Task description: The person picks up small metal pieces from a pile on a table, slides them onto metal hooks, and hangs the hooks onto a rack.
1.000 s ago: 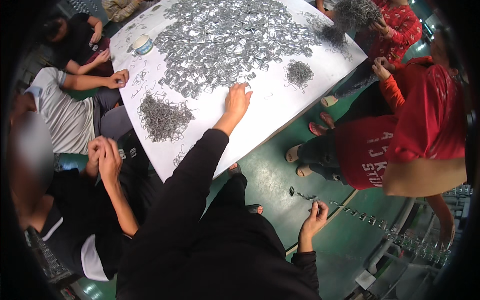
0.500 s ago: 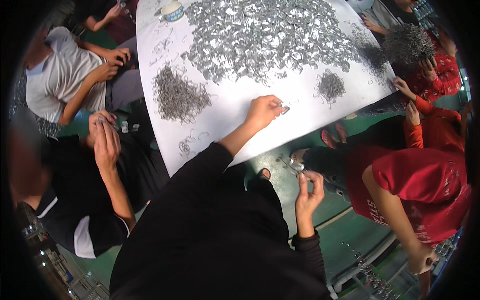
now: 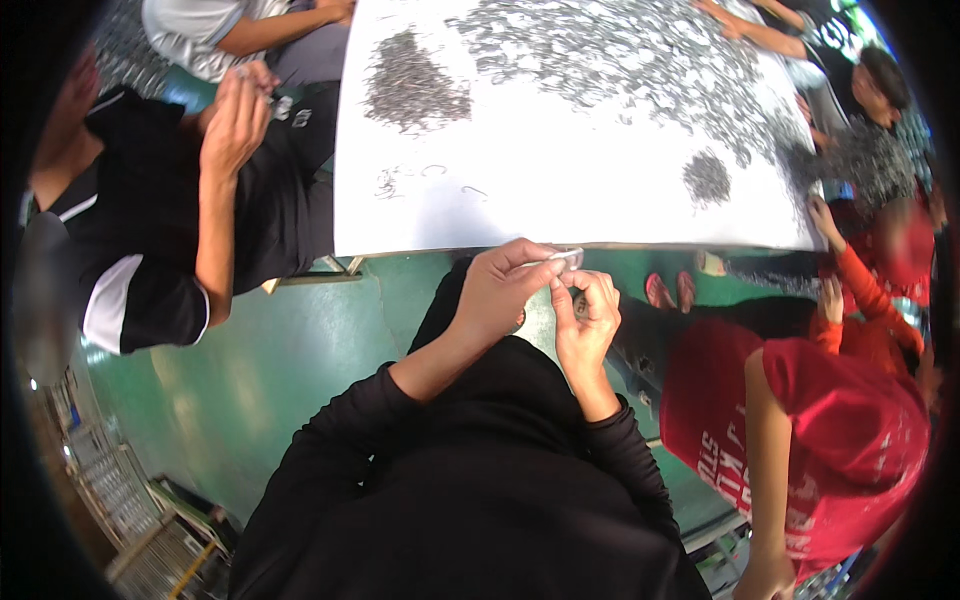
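Observation:
Just in front of the table's near edge, my hands meet fingertip to fingertip. My left hand (image 3: 500, 290) is closed, its thumb and forefinger pinching a small shiny metal piece (image 3: 571, 257). From the right, my right hand (image 3: 587, 325) is closed too, its thumb and bent fingers against the same piece. Fingers cover part of it, so its full shape and any second part are hidden. Beyond them is the white tabletop (image 3: 600, 210), with a few loose wire hooks (image 3: 474, 191) lying near its front left corner.
A wide heap of shiny metal pieces (image 3: 620, 60) covers the far table. Dark wire hooks lie in a left pile (image 3: 410, 85) and a smaller right pile (image 3: 707, 178). A person in black (image 3: 150, 220) sits at left, one in a red shirt (image 3: 800, 430) at right. Others sit around the table.
My left hand has come back from over the table with a metal piece. My right hand has risen and moved left to join it. The view has shifted, so the table sits higher.

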Action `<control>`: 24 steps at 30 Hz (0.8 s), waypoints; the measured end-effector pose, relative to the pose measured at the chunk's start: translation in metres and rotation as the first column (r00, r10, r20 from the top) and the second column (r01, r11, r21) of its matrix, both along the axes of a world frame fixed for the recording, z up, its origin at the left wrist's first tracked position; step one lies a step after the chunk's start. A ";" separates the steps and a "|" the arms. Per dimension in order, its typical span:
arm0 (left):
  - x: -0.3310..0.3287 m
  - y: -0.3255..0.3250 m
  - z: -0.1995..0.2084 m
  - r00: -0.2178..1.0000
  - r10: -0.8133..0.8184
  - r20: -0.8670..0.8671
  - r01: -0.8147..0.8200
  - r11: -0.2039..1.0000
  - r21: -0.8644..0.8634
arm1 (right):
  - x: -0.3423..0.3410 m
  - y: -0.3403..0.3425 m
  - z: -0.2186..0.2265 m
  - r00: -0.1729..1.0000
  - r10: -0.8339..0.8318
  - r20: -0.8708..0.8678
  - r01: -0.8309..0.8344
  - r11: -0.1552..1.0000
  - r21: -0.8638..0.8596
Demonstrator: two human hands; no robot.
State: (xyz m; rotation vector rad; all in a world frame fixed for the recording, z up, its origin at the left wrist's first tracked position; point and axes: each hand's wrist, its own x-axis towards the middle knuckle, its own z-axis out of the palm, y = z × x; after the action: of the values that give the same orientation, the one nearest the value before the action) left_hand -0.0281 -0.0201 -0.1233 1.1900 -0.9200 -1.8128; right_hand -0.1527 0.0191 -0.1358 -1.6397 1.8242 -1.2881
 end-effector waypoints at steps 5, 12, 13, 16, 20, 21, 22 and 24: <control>0.021 0.006 -0.014 0.968 0.191 0.165 -0.137 0.946 -0.295 | 0.002 -0.009 -0.011 0.976 0.206 0.073 -0.210 0.976 0.049; 0.056 0.001 -0.024 0.939 0.172 0.299 -0.058 0.933 -0.354 | 0.015 -0.115 -0.035 0.890 0.455 0.031 -0.453 0.873 0.178; 0.059 0.000 -0.026 0.942 0.167 0.290 -0.052 0.929 -0.367 | 0.031 -0.135 -0.041 0.847 0.531 -0.010 -0.518 0.830 0.204; 0.068 -0.001 -0.022 0.947 0.153 0.283 -0.043 0.932 -0.359 | 0.089 -0.172 -0.071 0.837 0.528 -0.143 -0.509 0.848 0.149; 0.080 -0.005 -0.014 0.961 0.086 0.265 -0.002 0.954 -0.300 | 0.144 -0.174 -0.104 0.817 0.527 -0.233 -0.513 0.849 0.123; 0.083 -0.006 -0.015 0.957 0.099 0.272 -0.011 0.952 -0.306 | 0.150 -0.170 -0.106 0.803 0.553 -0.222 -0.537 0.833 0.133; 0.085 -0.005 -0.016 0.956 0.105 0.273 -0.017 0.951 -0.307 | 0.153 -0.168 -0.101 0.789 0.586 -0.184 -0.576 0.810 0.111; 0.088 -0.003 -0.018 0.955 0.105 0.278 -0.007 0.944 -0.330 | 0.153 -0.164 -0.085 0.756 0.645 -0.110 -0.643 0.763 0.059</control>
State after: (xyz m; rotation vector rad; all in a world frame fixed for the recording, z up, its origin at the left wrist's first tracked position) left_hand 0.0598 -0.0232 -0.1409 1.2718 -1.2848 -1.3894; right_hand 0.0000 -0.1448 -0.2207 -2.1135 1.1223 -0.8598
